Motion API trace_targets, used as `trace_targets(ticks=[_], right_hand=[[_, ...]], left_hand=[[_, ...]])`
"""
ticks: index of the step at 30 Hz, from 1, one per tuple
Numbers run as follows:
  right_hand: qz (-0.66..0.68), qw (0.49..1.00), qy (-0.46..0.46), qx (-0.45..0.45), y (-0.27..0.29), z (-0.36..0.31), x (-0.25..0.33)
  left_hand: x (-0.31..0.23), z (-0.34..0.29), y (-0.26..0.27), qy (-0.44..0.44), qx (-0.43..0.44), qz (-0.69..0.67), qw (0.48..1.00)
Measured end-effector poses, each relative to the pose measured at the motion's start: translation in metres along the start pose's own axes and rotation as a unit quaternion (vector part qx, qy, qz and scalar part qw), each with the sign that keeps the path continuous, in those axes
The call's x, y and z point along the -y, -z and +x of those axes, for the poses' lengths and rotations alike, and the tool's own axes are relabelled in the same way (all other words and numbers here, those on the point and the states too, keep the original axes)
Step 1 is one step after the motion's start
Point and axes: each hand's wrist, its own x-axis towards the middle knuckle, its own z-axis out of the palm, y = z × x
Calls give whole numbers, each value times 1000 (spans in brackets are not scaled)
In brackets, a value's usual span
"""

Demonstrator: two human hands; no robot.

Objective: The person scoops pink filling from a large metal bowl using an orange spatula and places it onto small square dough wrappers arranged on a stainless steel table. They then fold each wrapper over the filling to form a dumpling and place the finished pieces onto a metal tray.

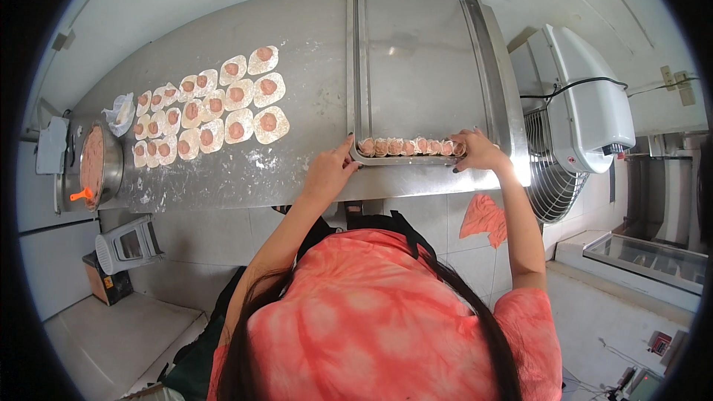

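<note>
While our left hand [328, 171] grips the tray [356, 67] rim, our right hand [475, 150] rests loosely on the dumplings [412, 146].
We keep that near-edge row tight and level, steadying the tray gently.

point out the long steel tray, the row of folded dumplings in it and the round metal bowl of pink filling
long steel tray [416, 52], head view, bare floor
row of folded dumplings [411, 147], head view, middle of row
round metal bowl of pink filling [113, 167], head view, right rim

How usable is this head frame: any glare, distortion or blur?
Head view: strong fisheye bends the counter and tray edges, with black corners; a soft glare patch on the tray floor and a bright spot at its near right corner; both hands, left and right, are sharp.
</note>
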Motion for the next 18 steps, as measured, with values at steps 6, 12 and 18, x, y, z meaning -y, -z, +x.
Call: trace_targets(ticks=[6, 12, 18], right_hand=[[-35, 998, -26, -37, 8, -10, -9], [-62, 998, -22, -19, 6, -10, -20], [16, 999, 11, -32, 3, -9, -26]], left_hand=[[0, 0, 0, 6, -1, 7, 1000], [3, 1, -2, -9, -2, -9, 1000], [3, 0, -2, -9, -3, -5, 1000]])
